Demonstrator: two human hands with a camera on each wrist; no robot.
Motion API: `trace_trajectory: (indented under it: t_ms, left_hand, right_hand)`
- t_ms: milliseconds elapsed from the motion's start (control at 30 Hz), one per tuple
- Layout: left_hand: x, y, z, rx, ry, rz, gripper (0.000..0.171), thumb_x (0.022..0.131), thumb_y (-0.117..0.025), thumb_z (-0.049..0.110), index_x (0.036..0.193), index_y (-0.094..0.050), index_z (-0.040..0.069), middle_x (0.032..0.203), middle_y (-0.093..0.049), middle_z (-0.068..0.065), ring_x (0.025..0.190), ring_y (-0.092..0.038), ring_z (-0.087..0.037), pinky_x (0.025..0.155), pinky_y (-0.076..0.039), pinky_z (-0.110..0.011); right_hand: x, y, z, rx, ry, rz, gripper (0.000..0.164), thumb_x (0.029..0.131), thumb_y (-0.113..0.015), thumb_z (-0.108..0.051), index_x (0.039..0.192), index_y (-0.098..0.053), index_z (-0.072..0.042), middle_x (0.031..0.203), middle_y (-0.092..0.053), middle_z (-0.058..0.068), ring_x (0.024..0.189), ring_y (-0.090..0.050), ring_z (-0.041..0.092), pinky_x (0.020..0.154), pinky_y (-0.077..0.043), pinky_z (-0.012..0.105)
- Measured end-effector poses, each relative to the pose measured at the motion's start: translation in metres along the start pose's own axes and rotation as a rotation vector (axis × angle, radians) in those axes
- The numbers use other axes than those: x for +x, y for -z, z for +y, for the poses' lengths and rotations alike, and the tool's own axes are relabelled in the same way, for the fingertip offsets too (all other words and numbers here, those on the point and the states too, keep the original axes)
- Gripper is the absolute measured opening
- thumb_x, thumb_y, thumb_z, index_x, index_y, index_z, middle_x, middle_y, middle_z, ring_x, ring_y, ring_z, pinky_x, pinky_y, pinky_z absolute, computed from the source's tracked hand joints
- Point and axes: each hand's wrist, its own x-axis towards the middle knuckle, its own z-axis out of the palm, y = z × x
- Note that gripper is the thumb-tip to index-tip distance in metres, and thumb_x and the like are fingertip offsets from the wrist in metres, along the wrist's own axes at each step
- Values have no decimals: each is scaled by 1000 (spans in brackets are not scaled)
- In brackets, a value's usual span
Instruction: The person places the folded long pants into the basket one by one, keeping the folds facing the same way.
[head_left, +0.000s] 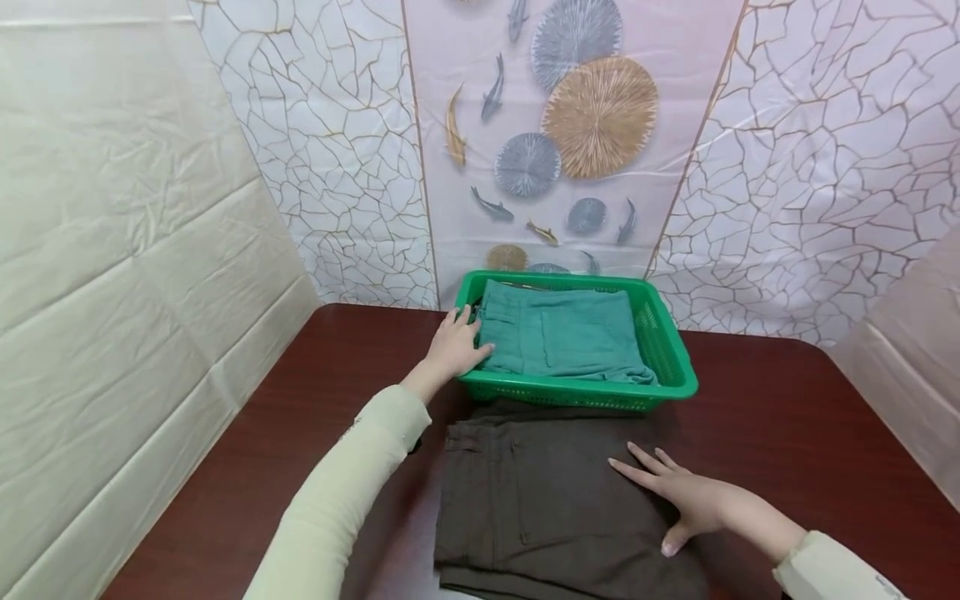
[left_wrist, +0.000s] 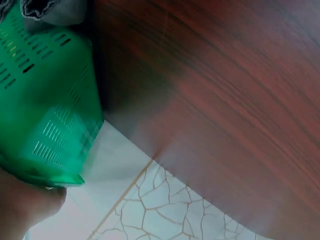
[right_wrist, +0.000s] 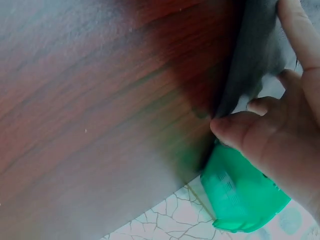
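A green plastic basket [head_left: 570, 390] stands toward the back of the table, with folded teal trousers [head_left: 570, 329] lying inside. At its left rim my left hand [head_left: 453, 343] rests with fingers spread, the thumb reaching in over the teal cloth. The left wrist view catches part of that hand [left_wrist: 35, 205] against the basket rim [left_wrist: 45, 177]. In front of the basket lie folded dark brown trousers [head_left: 555, 500], a stitched pocket facing up. My right hand [head_left: 693, 496] rests over their right side, fingers spread and thumb near the edge; the right wrist view shows this hand [right_wrist: 280, 120] beside the dark cloth [right_wrist: 250, 65].
The dark red wooden table [head_left: 780, 417] has rounded far corners. A patterned sheet [head_left: 360, 150] hangs behind it, and a cream quilted cloth [head_left: 135, 275] stands along the left side. Another pale cloth [head_left: 907, 358] borders the right.
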Motion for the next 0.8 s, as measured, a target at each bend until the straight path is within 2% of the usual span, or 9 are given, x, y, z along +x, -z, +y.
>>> trace_trajectory:
  t_ms: [100,200,267,333,400,500,533,733,800]
  left_hand:
    - [-7,1,-4,-25,-26,177,48,97,-51,37,134,-54,6,146,-42,-15,139,-33,-30,115,-26,-44]
    - [-19,3,-7,-121,-40,316,37,97,-53,30,124,-62,7,134,-55,-14,129,-47,-29,108,-37,-45]
    - [-29,4,-10,-203,-46,348,34,97,-53,27,122,-64,7,131,-58,-14,124,-52,-29,101,-44,-46]
    - [-39,6,-13,-283,-42,348,33,97,-53,26,122,-64,7,131,-58,-14,121,-54,-30,96,-47,-47]
    - [-49,10,-16,-342,-37,337,34,97,-53,26,123,-63,7,131,-58,-14,112,-59,-30,91,-49,-48]
    - [-63,17,-22,-424,-2,319,35,96,-54,27,124,-63,9,129,-59,-13,110,-60,-30,90,-49,-48]
    - [-68,19,-23,-451,17,313,35,96,-54,27,125,-62,9,127,-60,-12,107,-61,-29,89,-49,-47]
    - [-93,22,-31,-658,135,221,37,96,-55,26,127,-59,6,120,-64,-16,104,-62,-30,87,-49,-46]
    - [-100,22,-33,-744,164,163,38,96,-54,25,128,-57,4,121,-62,-19,108,-60,-33,90,-49,-48]
  right_hand:
    - [1,2,3,-14,56,49,93,76,-72,-43,151,-23,-19,153,-9,30,133,-5,62,86,-32,73]
    - [-1,4,-4,-92,23,259,77,79,-71,-42,142,-42,-8,143,-36,30,128,-34,54,87,-41,64]
    - [-3,5,-13,-114,-68,429,66,80,-72,-40,131,-53,-2,130,-52,28,115,-51,48,83,-48,55]
    - [-6,6,-21,-89,-169,568,56,82,-71,-36,123,-58,0,120,-60,24,106,-59,41,79,-51,51]
    - [-8,7,-25,-32,-255,637,48,85,-69,-31,119,-60,1,114,-64,21,101,-62,37,76,-53,46]
    - [-14,8,-29,45,-303,662,43,89,-66,-26,119,-60,4,112,-65,22,100,-62,36,74,-53,42]
    - [-16,8,-30,86,-314,657,43,90,-64,-26,120,-59,4,113,-65,21,98,-64,29,73,-53,38]
    - [-33,17,-25,467,-370,529,51,99,-50,-29,133,-45,9,124,-58,26,96,-64,8,76,-56,32]
    - [-37,20,-21,572,-382,501,52,100,-47,-29,135,-42,8,126,-58,24,98,-65,13,80,-56,33]
